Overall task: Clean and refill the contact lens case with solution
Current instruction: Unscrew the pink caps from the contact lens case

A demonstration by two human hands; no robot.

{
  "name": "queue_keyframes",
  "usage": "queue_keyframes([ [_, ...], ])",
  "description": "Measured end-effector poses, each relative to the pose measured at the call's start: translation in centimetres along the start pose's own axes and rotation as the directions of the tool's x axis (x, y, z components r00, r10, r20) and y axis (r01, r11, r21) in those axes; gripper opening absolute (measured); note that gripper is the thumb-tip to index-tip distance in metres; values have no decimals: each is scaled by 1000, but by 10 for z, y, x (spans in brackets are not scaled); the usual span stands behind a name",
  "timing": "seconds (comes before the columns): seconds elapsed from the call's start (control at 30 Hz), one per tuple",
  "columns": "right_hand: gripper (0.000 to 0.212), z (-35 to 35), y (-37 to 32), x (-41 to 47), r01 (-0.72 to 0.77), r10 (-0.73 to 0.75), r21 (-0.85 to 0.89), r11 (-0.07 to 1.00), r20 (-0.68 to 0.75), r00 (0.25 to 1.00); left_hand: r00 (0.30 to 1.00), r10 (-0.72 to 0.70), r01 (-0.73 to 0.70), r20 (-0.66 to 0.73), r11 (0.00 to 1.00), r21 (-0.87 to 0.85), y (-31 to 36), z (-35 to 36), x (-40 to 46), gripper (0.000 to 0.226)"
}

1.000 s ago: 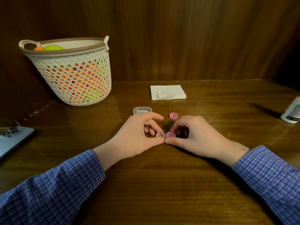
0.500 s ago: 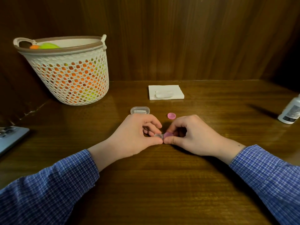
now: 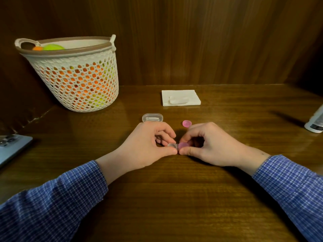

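Note:
The contact lens case (image 3: 173,145) is small and clear and rests on the wooden table between my two hands. My left hand (image 3: 148,145) pinches its open left well with thumb and fingers. My right hand (image 3: 208,145) grips the pink cap (image 3: 183,145) that sits on the case's right well. A second pink cap (image 3: 186,123) lies loose on the table just behind my right hand. The white solution bottle (image 3: 315,121) stands at the far right edge, partly cut off.
A clear oval container (image 3: 152,117) lies behind my left hand. A folded white tissue (image 3: 180,97) with a pad on it sits farther back. A white mesh basket (image 3: 76,75) with orange and green items stands at back left. A phone (image 3: 10,147) lies at left.
Both hands stay pinched on the case and cap in the same spot. The view has drifted slightly to the right, so everything sits a little more to the left.

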State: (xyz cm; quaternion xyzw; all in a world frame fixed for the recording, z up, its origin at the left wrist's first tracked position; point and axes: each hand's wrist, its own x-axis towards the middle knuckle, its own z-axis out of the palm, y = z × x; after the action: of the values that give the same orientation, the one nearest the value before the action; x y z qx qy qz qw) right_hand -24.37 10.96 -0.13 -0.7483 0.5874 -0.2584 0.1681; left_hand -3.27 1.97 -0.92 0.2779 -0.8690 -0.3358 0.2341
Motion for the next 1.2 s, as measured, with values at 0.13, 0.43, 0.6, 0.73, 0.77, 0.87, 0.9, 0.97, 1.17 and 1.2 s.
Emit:
queue_keyframes([
  [0.13,14,3,-1,-2,22,-22,-27,999,-16,1000,1000,2,-2,9,1000,-5,0,0,0,34],
  [0.43,40,8,1,-6,-8,8,-2,1000,-132,991,1000,3,-3,-12,1000,-8,-2,0,-2,36],
  [0.6,40,5,4,-6,-12,17,61,998,-93,996,1000,12,-12,-1,1000,-13,-2,0,-1,36],
  [0.73,42,4,5,-5,-12,18,106,994,-57,998,1000,18,-18,0,1000,-14,-3,-1,-1,37],
  [0.77,42,4,5,-5,-12,19,114,993,-55,998,1000,21,-21,-1,1000,-12,-3,-1,-1,37],
  [0.87,46,7,5,-5,-16,25,114,993,-78,997,1000,28,-28,-4,1000,-6,-4,0,-1,36],
  [0.9,49,8,4,-4,-21,30,103,994,-90,995,999,31,-31,-6,1000,-4,-4,0,-1,36],
  [0.97,53,9,4,-4,-33,43,91,995,-113,993,999,37,-37,-6,999,-2,-4,-1,-1,36],
  [1.17,49,4,6,-3,-31,42,166,986,-64,997,999,40,-40,3,999,-12,-4,0,0,36],
  [1.2,49,3,6,-2,-31,40,171,985,-50,998,999,38,-38,4,999,-11,-4,0,0,36],
])
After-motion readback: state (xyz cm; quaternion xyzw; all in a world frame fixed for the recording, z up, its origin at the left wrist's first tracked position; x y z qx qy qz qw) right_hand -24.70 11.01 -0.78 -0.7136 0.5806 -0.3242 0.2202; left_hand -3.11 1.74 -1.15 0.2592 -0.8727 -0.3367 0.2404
